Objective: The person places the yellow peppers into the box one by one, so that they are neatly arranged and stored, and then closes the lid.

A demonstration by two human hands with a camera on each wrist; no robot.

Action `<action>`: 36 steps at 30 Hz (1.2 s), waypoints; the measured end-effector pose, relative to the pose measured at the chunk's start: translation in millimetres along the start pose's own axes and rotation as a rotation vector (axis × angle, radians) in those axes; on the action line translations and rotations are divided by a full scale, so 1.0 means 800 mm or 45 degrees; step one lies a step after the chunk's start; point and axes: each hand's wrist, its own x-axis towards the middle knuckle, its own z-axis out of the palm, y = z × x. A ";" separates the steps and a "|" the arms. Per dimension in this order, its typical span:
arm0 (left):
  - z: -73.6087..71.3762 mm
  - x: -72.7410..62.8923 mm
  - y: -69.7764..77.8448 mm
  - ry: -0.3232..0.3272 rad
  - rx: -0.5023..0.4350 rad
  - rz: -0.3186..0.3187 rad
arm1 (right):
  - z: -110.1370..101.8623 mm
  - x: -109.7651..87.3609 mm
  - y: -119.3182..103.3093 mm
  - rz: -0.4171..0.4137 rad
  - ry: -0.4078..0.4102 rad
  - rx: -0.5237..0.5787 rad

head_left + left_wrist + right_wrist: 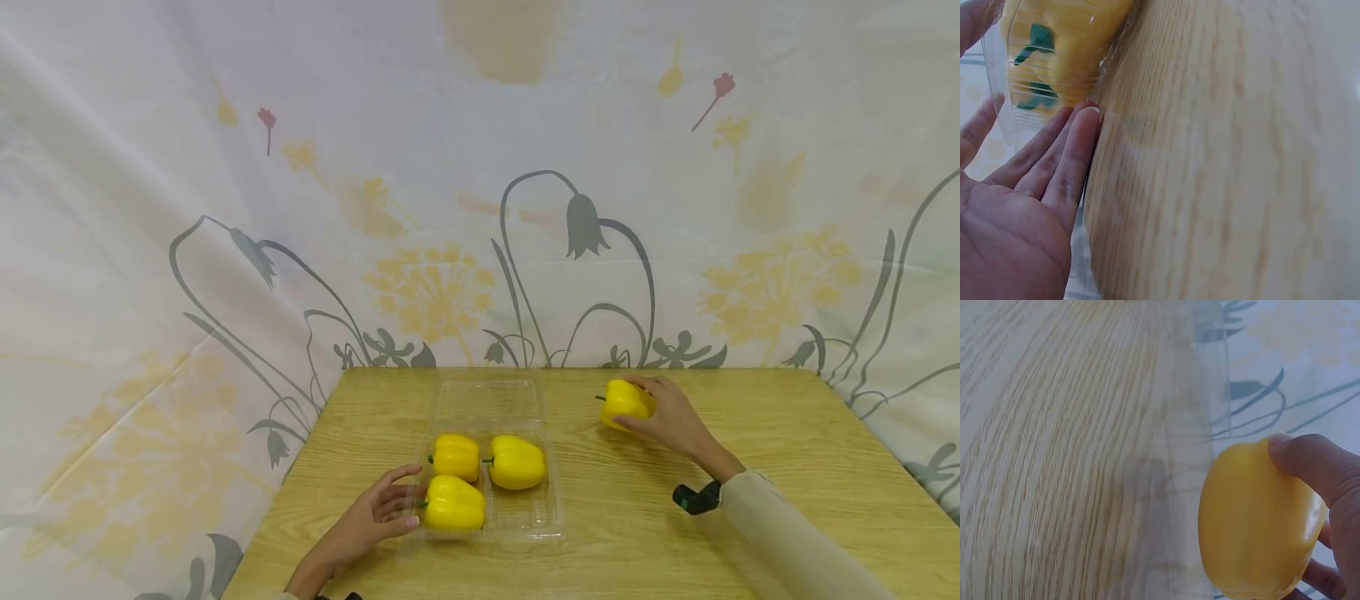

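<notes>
right hand (675, 419) fingers curl round a yellow pepper (625, 402) on the desk (787, 467). left hand (367, 522) fingers lie straight, tips touching the clear tray (543, 521) holding three peppers.

Yellow peppers (487, 462), clear plastic tray (540, 517), light wood-grain table (750, 433), white floral-print backdrop (450, 208)

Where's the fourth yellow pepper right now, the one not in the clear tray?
In the head view the fourth yellow pepper sits on the wooden table, right of the clear tray, gripped by the right hand.
</notes>
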 end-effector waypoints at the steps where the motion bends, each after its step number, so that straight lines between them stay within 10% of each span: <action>1: 0.000 0.000 0.000 -0.002 0.002 0.003 | 0.000 0.000 -0.002 -0.005 0.003 0.002; 36: 0.003 -0.001 0.005 -0.002 0.020 0.024 | 0.002 -0.008 -0.079 -0.142 0.033 0.076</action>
